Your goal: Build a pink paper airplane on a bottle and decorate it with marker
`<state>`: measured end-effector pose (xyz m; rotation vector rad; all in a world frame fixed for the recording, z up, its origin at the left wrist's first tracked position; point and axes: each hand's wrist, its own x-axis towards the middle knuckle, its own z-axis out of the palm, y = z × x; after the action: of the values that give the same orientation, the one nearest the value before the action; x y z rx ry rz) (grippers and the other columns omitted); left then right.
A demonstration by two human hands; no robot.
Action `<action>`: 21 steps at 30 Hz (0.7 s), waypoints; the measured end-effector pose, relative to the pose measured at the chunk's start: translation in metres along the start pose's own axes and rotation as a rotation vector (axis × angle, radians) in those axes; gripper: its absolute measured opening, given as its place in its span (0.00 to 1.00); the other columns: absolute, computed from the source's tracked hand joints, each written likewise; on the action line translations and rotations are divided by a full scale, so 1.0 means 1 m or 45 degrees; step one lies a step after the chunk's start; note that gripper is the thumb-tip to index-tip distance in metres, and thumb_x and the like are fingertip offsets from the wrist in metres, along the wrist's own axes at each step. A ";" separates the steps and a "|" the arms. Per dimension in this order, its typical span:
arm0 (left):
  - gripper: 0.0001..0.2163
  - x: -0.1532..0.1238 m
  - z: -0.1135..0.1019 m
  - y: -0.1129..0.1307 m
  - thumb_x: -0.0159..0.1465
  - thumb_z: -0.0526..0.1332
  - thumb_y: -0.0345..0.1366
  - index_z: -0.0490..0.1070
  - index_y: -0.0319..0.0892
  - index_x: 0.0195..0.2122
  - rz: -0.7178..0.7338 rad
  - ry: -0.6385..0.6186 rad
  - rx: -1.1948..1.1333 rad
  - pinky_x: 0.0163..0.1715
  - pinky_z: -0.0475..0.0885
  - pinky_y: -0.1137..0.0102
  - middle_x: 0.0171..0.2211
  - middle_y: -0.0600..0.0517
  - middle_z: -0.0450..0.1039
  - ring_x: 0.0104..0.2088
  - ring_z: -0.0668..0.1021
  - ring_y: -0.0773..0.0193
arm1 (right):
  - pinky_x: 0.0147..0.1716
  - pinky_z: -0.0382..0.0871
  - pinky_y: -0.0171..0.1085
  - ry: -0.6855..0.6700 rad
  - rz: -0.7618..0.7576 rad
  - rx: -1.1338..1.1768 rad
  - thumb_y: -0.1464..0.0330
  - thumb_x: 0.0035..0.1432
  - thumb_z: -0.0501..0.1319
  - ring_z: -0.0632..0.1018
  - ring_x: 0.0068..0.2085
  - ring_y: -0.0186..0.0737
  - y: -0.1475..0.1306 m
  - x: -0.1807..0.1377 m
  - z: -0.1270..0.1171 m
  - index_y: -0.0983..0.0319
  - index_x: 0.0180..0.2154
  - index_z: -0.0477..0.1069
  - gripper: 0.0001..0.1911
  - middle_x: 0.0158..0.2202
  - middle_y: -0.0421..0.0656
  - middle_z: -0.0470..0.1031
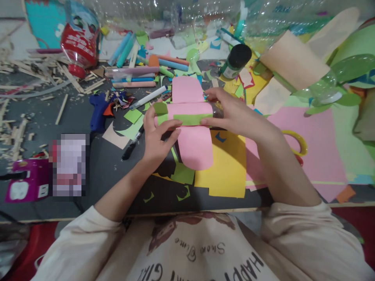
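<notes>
A pink paper-covered tube (190, 108) lies crosswise between my hands, with a green paper strip (193, 120) along its near side. A rounded pink paper flap (195, 147) spreads towards me, and a second pink flap (187, 89) sticks out on the far side. My left hand (159, 132) is closed round the left end, its thumb by the strip's left edge. At the right end, which looks dark and shiny, my right hand (227, 111) grips the tube with thumb and fingers. Under the near flap lies a yellow paper sheet (227, 168).
To the left are a blue glue gun (98, 111), wooden stick scraps (20, 128) and a purple box (29, 181). Markers (134, 74), a black-capped bottle (237, 60) and a red-labelled bottle (80, 43) lie beyond. Yellow-handled scissors (303, 142) rest on pink paper (319, 148) at right.
</notes>
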<state>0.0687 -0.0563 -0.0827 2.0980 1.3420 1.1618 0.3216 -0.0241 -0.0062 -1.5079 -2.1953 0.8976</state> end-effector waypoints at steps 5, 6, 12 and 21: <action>0.12 -0.001 0.001 -0.003 0.67 0.61 0.51 0.78 0.57 0.46 -0.009 0.013 0.034 0.68 0.62 0.49 0.67 0.55 0.61 0.70 0.61 0.51 | 0.60 0.65 0.62 0.042 0.010 0.013 0.53 0.55 0.67 0.70 0.62 0.64 -0.001 0.000 0.004 0.55 0.60 0.64 0.34 0.61 0.51 0.70; 0.12 -0.001 0.001 -0.003 0.67 0.61 0.52 0.78 0.57 0.46 -0.002 0.013 0.039 0.68 0.62 0.49 0.68 0.56 0.60 0.71 0.60 0.51 | 0.60 0.65 0.62 0.058 0.014 0.022 0.53 0.55 0.67 0.71 0.62 0.64 -0.001 0.000 0.005 0.55 0.60 0.65 0.34 0.61 0.51 0.71; 0.16 0.000 0.000 0.002 0.67 0.57 0.56 0.77 0.60 0.50 0.061 -0.088 0.014 0.72 0.52 0.45 0.71 0.60 0.55 0.74 0.49 0.50 | 0.59 0.66 0.62 0.079 0.009 0.080 0.53 0.54 0.69 0.71 0.61 0.64 0.000 -0.001 0.005 0.54 0.60 0.65 0.34 0.60 0.52 0.72; 0.17 0.000 0.001 0.000 0.70 0.54 0.54 0.78 0.59 0.52 0.057 -0.077 0.059 0.71 0.52 0.44 0.72 0.61 0.52 0.73 0.53 0.48 | 0.60 0.66 0.61 0.185 0.060 0.029 0.52 0.56 0.67 0.69 0.64 0.65 -0.007 0.002 0.022 0.55 0.65 0.59 0.39 0.63 0.53 0.68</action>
<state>0.0694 -0.0566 -0.0833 2.1885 1.3123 1.0858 0.3030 -0.0304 -0.0182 -1.5683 -2.0484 0.7979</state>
